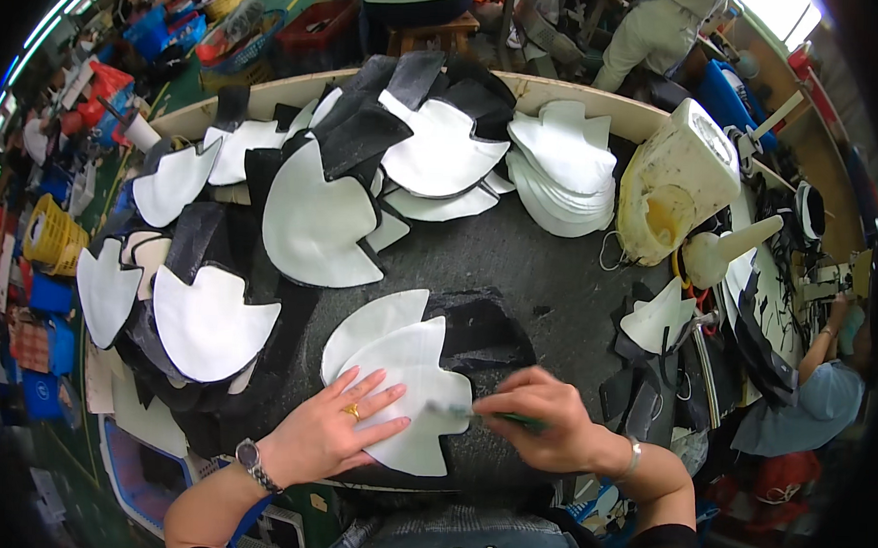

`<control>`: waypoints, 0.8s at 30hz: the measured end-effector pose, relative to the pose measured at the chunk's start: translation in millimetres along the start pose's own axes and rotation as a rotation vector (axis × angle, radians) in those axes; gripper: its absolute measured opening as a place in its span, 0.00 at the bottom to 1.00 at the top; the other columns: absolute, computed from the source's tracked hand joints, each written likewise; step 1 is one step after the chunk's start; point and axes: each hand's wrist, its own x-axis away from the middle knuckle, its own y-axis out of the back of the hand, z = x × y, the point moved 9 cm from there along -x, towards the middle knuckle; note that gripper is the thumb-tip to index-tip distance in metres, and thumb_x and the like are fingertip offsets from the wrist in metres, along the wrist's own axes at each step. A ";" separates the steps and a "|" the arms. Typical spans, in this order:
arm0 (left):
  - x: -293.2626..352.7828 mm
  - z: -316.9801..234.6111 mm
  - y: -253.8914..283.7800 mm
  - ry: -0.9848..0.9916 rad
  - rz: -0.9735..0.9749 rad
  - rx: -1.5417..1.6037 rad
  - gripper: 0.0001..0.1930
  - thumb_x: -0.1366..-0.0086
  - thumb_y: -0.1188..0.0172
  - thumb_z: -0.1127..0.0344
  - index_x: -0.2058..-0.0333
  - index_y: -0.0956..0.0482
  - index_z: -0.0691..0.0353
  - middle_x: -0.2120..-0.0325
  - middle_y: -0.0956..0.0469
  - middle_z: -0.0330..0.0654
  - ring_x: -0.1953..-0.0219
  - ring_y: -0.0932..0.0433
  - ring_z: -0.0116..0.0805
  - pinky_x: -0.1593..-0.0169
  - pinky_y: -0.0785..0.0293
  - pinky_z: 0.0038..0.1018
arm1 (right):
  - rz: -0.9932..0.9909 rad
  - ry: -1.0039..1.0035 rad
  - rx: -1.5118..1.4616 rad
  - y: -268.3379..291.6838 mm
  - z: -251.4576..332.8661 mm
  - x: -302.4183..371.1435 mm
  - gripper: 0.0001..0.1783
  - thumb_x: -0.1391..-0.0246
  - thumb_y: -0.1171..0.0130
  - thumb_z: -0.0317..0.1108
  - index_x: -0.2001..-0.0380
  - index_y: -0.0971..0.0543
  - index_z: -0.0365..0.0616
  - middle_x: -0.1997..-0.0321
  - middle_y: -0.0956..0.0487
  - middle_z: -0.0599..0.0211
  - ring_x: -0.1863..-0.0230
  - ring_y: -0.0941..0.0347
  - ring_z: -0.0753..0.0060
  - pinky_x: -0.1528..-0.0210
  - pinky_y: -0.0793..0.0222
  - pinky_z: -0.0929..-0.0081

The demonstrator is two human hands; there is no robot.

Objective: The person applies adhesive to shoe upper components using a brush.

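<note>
Flat on a white curved, notched piece point(416, 356), my left hand point(339, 428) spreads its fingers and presses near the piece's left edge. A second white piece point(378, 315) shows from under it, further up and left. In my right hand point(555, 421) is a small brush point(521, 419) with a green handle; its blurred tip meets the right part of the top white piece. Just beyond these pieces lies a black piece point(480, 335) on the dark work surface point(450, 250).
White pieces backed with black point(319, 215) lie in overlapping groups at left and far side. A stack of white pieces point(561, 176) stands near a stained, cut-open plastic jug point(694, 163). Scraps and tools crowd the right. Other people sit or stand beyond, one in blue point(810, 413) at right.
</note>
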 end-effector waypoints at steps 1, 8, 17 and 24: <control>-1.0 -0.1 0.3 -0.021 -0.038 -0.004 0.36 0.50 0.29 0.54 0.40 0.27 0.47 0.33 0.38 0.44 0.32 0.39 0.54 0.30 0.43 0.50 | -0.043 0.199 0.239 -7.0 11.2 2.8 0.18 0.58 0.32 0.19 0.59 0.17 0.42 0.65 0.16 0.64 0.67 0.20 0.69 0.53 0.26 0.67; 3.3 -0.7 -0.7 -0.040 -0.118 -0.023 0.35 0.51 0.28 0.58 0.42 0.26 0.51 0.34 0.35 0.45 0.33 0.37 0.53 0.31 0.40 0.48 | 0.240 0.232 0.090 -45.0 31.6 40.6 0.25 0.64 0.38 0.20 0.57 0.18 0.42 0.68 0.18 0.66 0.68 0.21 0.67 0.44 0.29 0.60; 1.2 -4.2 6.4 -0.101 -0.285 -0.187 0.20 0.38 0.45 0.65 0.47 0.21 0.44 0.40 0.28 0.44 0.42 0.27 0.56 0.38 0.30 0.50 | 0.164 0.254 0.081 12.2 -0.2 -58.9 0.25 0.63 0.37 0.15 0.57 0.15 0.44 0.56 0.14 0.63 0.54 0.18 0.66 0.29 0.45 0.49; 1.8 -7.0 14.1 -0.065 -0.334 -0.210 0.15 0.40 0.43 0.65 0.56 0.16 0.43 0.46 0.22 0.37 0.45 0.24 0.55 0.41 0.26 0.49 | 0.698 0.045 0.249 50.8 -34.3 -42.3 0.23 0.66 0.39 0.16 0.61 0.14 0.43 0.58 0.14 0.66 0.51 0.17 0.65 0.23 0.62 0.40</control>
